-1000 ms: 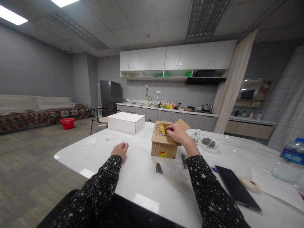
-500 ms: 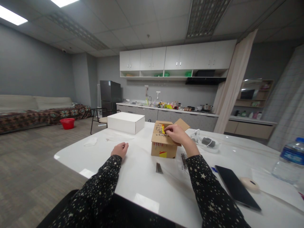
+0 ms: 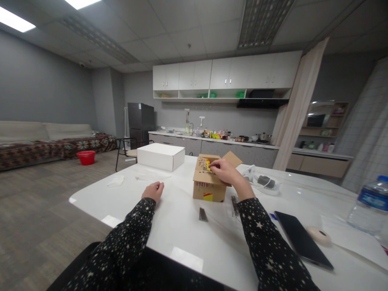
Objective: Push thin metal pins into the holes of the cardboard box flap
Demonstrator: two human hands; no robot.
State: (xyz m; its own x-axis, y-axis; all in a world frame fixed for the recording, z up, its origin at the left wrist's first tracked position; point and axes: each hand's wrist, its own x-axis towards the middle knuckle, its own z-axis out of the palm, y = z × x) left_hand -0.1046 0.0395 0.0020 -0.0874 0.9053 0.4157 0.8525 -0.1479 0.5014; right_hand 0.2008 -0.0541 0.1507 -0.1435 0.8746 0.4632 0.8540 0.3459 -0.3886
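Observation:
An open-flapped cardboard box (image 3: 209, 191) stands on the white table, with several small metal heads dotted over its top and thin shanks showing below the front flap. Over that top, my right hand (image 3: 226, 170) is closed in a pinch, fingertips touching or just above the cardboard; anything between them is too small to make out. My left hand (image 3: 153, 191) rests on the table left of the box, fingers curled, their contents hidden. A small bundle of nail-like metal pins (image 3: 203, 214) lies in front of the box. More dark pins (image 3: 234, 205) lie by my right wrist.
A white box (image 3: 160, 156) stands behind my left hand. To the right are a white basket (image 3: 268, 185), a black phone or tablet (image 3: 303, 238), a beige rounded object (image 3: 318, 235) and a water bottle (image 3: 371, 204). Crumpled white tissue (image 3: 115, 181) lies at the left.

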